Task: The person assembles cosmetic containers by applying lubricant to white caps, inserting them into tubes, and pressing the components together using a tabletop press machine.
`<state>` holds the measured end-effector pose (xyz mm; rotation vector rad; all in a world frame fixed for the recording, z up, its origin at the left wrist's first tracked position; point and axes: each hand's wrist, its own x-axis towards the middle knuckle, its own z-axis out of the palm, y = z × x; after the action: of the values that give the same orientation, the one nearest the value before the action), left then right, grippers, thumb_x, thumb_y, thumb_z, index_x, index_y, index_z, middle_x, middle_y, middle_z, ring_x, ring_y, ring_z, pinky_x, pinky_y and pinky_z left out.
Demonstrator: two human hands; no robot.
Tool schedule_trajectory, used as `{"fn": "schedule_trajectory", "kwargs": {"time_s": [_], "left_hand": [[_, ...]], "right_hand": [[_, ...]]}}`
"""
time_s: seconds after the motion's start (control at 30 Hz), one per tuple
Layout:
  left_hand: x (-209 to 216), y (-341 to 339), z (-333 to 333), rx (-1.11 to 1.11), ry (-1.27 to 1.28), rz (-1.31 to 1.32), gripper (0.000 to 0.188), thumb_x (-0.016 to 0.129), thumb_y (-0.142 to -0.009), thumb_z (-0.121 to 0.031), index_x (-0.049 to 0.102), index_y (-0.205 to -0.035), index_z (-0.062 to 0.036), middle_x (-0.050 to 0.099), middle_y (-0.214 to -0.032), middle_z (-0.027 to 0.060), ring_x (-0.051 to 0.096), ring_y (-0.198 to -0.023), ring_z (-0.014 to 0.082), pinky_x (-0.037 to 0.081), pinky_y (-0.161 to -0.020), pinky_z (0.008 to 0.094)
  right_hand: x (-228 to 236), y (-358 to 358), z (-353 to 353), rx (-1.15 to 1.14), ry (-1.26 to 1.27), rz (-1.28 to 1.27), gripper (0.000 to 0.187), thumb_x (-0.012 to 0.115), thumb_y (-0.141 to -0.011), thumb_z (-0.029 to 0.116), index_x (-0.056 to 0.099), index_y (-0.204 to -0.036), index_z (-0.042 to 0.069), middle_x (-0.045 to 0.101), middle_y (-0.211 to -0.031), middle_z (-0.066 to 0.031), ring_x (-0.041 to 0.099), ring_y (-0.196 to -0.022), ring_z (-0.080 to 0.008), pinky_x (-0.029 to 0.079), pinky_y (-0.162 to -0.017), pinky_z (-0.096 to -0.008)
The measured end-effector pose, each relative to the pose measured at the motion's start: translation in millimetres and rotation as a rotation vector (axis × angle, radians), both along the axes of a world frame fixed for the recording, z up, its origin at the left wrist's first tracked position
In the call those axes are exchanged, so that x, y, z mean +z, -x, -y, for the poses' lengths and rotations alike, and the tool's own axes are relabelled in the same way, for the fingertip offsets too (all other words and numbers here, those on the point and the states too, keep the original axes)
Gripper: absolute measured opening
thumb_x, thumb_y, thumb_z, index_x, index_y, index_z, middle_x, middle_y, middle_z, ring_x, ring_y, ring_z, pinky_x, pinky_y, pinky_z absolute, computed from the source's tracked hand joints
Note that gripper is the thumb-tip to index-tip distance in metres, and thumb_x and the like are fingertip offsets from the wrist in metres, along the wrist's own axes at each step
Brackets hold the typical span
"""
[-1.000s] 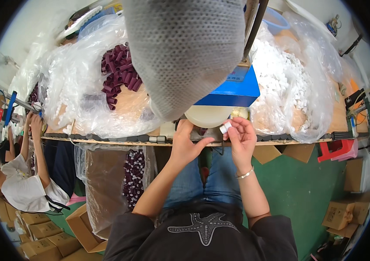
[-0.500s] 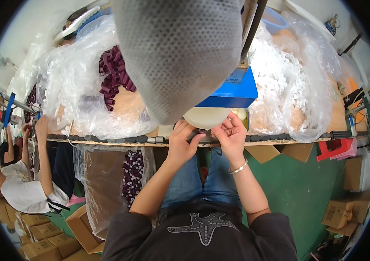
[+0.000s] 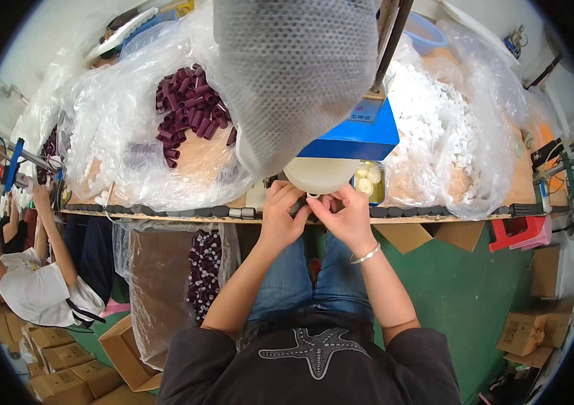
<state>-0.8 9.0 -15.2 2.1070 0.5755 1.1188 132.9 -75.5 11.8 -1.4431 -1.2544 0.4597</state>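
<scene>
My left hand [image 3: 283, 217] is closed at the table's front edge, its fingers around a dark piece [image 3: 298, 206] that looks like one of the maroon tubes, mostly hidden. Against it, my right hand [image 3: 345, 217] pinches a small white piece [image 3: 312, 196] between thumb and fingers. The fingertips of both hands meet just below a cream-coloured rounded part [image 3: 322, 177] under a blue machine housing [image 3: 358, 143]. Loose maroon tubes [image 3: 192, 104] lie piled to the left on clear plastic. Small white pieces [image 3: 439, 121] are heaped on plastic to the right.
A grey mesh-textured shape [image 3: 294, 74] blocks the upper middle. A small tray of pale round pieces [image 3: 368, 181] stands right of my hands. Below the table hangs a clear-lined box [image 3: 162, 290] with maroon-and-white pieces [image 3: 206, 270]. At left a co-worker [image 3: 44, 277] sits at another machine.
My right hand has moved left and in against my left hand, and a small white piece now shows at its fingertips. The grey mesh shape has shifted, uncovering more maroon tubes.
</scene>
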Motion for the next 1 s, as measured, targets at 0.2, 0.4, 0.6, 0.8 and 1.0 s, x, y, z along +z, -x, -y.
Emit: {"fn": "schedule_trajectory", "kwargs": {"time_s": [0.2,0.4,0.6,0.8,1.0], "left_hand": [[6,6,11,0.180,-0.208,-0.058,0.042,0.081,-0.066,-0.016,0.067,-0.104,-0.0047,0.066,-0.101,0.0060,0.053,-0.101,0.0292,0.037,-0.090,0.0400],[-11,31,18,0.262,-0.166,-0.075,0.053,0.084,-0.066,-0.026,0.064,-0.110,-0.0051,0.065,-0.104,0.0039,0.049,-0.103,0.0283,0.035,-0.091,0.0404],[7,9,22,0.252,-0.158,-0.164,0.039,0.080,-0.069,-0.014,0.067,-0.104,-0.0024,0.067,-0.102,0.0073,0.052,-0.101,0.0273,0.036,-0.090,0.0395],[1,-4,12,0.141,-0.081,-0.107,0.033,0.076,-0.074,-0.016,0.065,-0.102,-0.0035,0.064,-0.093,0.0053,0.055,-0.094,0.0234,0.030,-0.084,0.0377],[31,18,16,0.075,-0.012,0.116,0.025,0.071,-0.076,-0.005,0.064,-0.099,0.0005,0.064,-0.090,0.0120,0.060,-0.080,0.0296,0.047,-0.070,0.0356]], "right_hand": [[-14,-1,35,-0.109,-0.103,-0.192,0.058,0.077,-0.075,0.003,0.053,-0.128,-0.001,0.068,-0.085,-0.0046,0.049,-0.059,-0.0031,0.041,-0.054,-0.0183],[-26,-35,85,-0.219,-0.202,-0.241,0.038,0.068,-0.080,-0.003,0.059,-0.117,-0.004,0.070,-0.094,-0.0115,0.059,-0.070,-0.0060,0.048,-0.066,-0.0190],[12,-132,21,-0.492,0.035,0.189,0.021,0.070,-0.082,0.006,0.067,-0.101,-0.002,0.070,-0.083,-0.0088,0.062,-0.064,-0.0105,0.047,-0.058,-0.0244],[-19,-189,-46,-0.392,0.235,0.687,0.021,0.070,-0.077,0.012,0.070,-0.094,-0.001,0.067,-0.079,-0.0206,0.066,-0.069,-0.0332,0.052,-0.065,-0.0391],[-11,-181,-49,-0.425,0.517,0.791,0.016,0.069,-0.076,0.012,0.069,-0.085,-0.001,0.066,-0.079,-0.0226,0.065,-0.078,-0.0386,0.052,-0.073,-0.0441]]}}
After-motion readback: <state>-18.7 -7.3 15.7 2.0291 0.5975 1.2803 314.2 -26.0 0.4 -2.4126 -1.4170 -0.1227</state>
